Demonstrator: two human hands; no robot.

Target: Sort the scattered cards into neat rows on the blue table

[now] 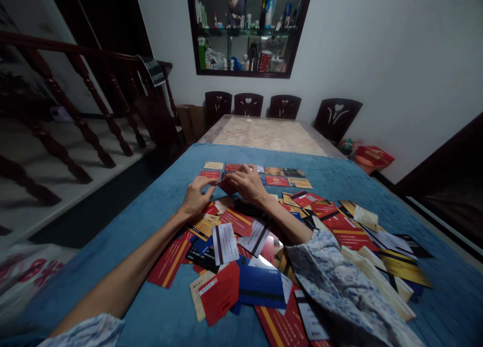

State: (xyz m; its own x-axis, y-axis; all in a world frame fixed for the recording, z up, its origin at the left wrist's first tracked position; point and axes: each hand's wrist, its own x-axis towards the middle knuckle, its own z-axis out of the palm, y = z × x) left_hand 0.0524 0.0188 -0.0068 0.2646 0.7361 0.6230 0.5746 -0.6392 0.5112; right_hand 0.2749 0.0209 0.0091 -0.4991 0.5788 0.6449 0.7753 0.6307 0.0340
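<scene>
Both hands meet over a dark red card [227, 186], tilted up off the cloth. My left hand [196, 196] pinches its left edge between thumb and fingers. From the right, my right hand [247, 183] curls over the same card and covers part of it. Behind and beside the hands lie two rows of cards, among them a red card [277, 181], a yellow card [300, 183] and a black card [294, 172]. A loose heap of cards spreads below my wrists, with a white striped card [225, 244] and a blue card [262, 285] on top.
A blue cloth [151, 226] covers the near part of the table; its bare stone top [264, 130] shows beyond. Several dark chairs [248, 104] stand at the far side. A wooden railing [83, 105] runs along the left, and a plastic bag [33, 271] sits at lower left.
</scene>
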